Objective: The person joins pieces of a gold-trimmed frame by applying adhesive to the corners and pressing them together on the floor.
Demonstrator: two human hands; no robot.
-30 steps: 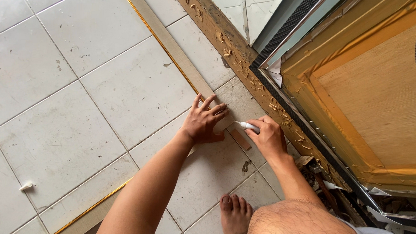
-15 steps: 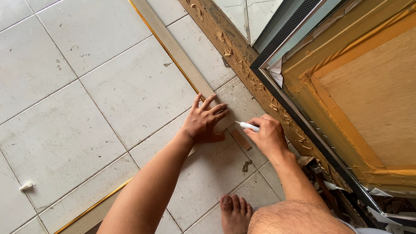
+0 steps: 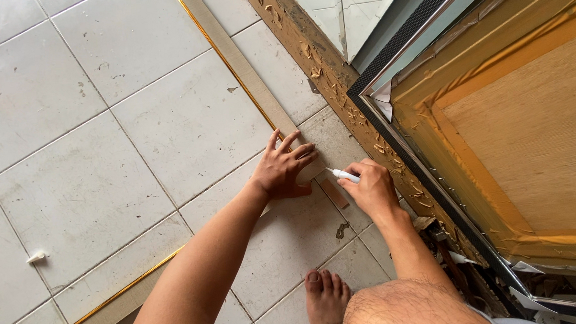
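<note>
Floor of pale grey square ceramic tiles (image 3: 137,123), scuffed and speckled with dirt, grout lines running diagonally across the view. Along the upper right runs a rough brown wooden beam (image 3: 309,51) with splintered chips on it; beyond it a dark metal frame edge (image 3: 399,44) and a large yellow-brown wooden panel (image 3: 526,138) wrapped in amber film. A second beige strip with gold edge (image 3: 106,306) lies at lower left, and a small white plastic piece (image 3: 36,258) sits on a tile at the far left. A bare foot (image 3: 325,296) rests on the tile at bottom centre.

The long beige flat moulding strip with a thin gold edge (image 3: 231,54) lies on the tiles, running from top centre down to the hands. Its near end sits under the left hand (image 3: 285,168), which is spread flat, fingers fanned, pressing the strip down and holding nothing else. Just beside it, the right hand (image 3: 370,191) is closed around a slim white pen-shaped tool (image 3: 343,174), tip pointing toward the strip's end near the left fingertips. Both forearms reach in from the bottom edge, left arm extended straight, right wrist bent inward
</note>
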